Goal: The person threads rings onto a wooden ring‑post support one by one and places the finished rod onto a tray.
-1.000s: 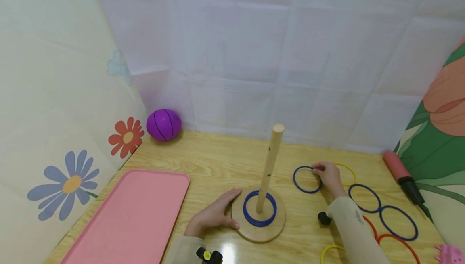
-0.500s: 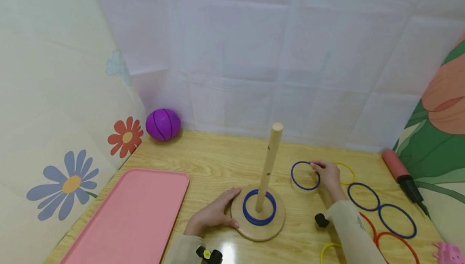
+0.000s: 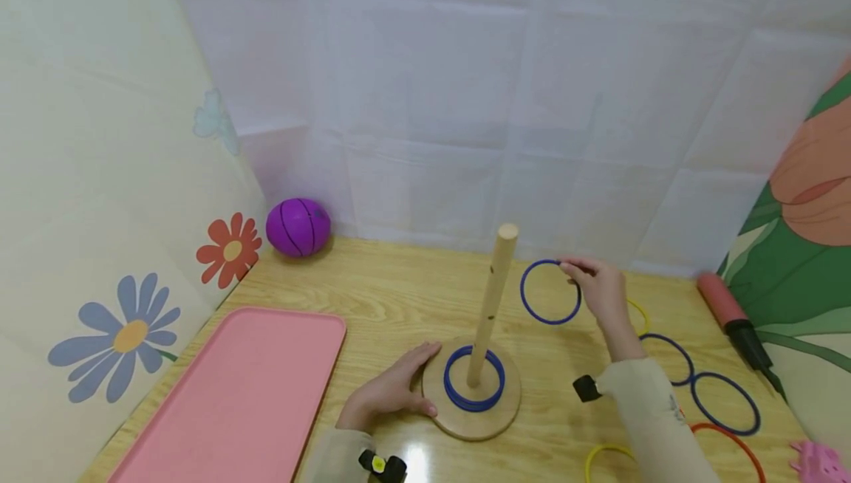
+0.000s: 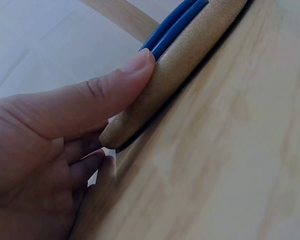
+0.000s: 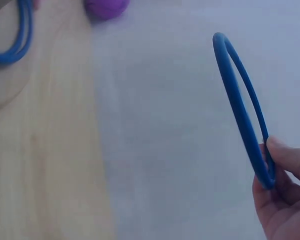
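In the head view, my right hand (image 3: 598, 287) pinches a blue ring (image 3: 550, 323) at its edge, raised above the table to the right of the peg. The right wrist view shows thumb and fingers on the lower end of that ring (image 5: 235, 102). A wooden peg (image 3: 493, 306) rises from a round wooden base (image 3: 475, 427), with several blue rings (image 3: 473, 407) stacked around its foot. My left hand (image 3: 391, 388) rests against the left edge of this base, fingers extended. Close up, the left thumb (image 4: 117, 87) lies on the rim beside the blue rings.
Blue rings (image 3: 725, 425), a red ring (image 3: 734, 439) and yellow rings (image 3: 608, 448) lie on the right of the table. Behind them is a pink-and-black hand pump (image 3: 734, 320). A pink tray (image 3: 242, 379) lies left, a purple ball (image 3: 298, 227) at the back, a pink toy (image 3: 821, 462) front right.
My right hand has lifted the blue ring off the table and moved it up and slightly left; the ring now stands more upright. My left hand stays at the base.
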Demonstrator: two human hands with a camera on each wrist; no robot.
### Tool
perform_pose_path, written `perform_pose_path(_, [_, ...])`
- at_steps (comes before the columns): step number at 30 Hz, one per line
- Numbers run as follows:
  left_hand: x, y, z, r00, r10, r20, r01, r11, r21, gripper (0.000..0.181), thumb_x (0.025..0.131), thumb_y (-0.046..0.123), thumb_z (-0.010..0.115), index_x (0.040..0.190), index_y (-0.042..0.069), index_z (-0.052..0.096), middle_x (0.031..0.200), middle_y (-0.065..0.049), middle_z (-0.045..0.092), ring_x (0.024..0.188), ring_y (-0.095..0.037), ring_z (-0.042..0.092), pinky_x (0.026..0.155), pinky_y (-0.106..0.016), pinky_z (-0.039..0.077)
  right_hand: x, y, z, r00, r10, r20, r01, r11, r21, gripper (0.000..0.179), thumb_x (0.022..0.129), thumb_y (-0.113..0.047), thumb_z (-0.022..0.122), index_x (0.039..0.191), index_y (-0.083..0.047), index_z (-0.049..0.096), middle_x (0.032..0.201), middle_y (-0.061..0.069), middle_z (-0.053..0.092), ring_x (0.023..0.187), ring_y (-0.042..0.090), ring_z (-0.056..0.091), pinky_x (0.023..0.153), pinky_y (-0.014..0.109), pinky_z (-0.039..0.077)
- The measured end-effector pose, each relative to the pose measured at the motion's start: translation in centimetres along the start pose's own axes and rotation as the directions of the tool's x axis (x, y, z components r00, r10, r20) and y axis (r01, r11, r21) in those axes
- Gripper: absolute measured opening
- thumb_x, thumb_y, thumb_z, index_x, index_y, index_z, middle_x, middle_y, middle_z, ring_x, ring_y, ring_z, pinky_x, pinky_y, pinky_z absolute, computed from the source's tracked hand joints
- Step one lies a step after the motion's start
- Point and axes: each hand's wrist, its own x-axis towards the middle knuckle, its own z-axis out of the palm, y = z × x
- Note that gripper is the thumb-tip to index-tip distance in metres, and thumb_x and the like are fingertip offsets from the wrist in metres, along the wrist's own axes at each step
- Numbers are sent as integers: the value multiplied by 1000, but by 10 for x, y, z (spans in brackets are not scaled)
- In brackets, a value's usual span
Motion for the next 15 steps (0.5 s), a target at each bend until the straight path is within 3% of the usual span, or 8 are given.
perform_pose_path(8, [-1, -1, 1, 1000, 15, -9, -15, 1000, 0, 103, 71, 21, 85, 152, 0, 25, 159, -24, 21, 148, -44, 12, 119, -62, 8, -13, -49, -18, 1000, 10, -15, -10, 1000, 15, 32, 94, -30, 62, 116, -8, 71, 112, 12, 70, 71, -7, 59, 65, 13, 51])
perform_pose_path(15, [-1, 0, 1, 1000, 21, -12, -21, 1000, 9, 102, 71, 21, 85, 151, -1, 25, 158, -23, 23, 148, -44, 12, 119, -61, 9, -19, -78, -30, 993, -57, -102, 67, 993, 97, 33, 91, -34, 65, 110, -8, 74, 91, -19, 66, 72, -1, 63, 46, 20, 40])
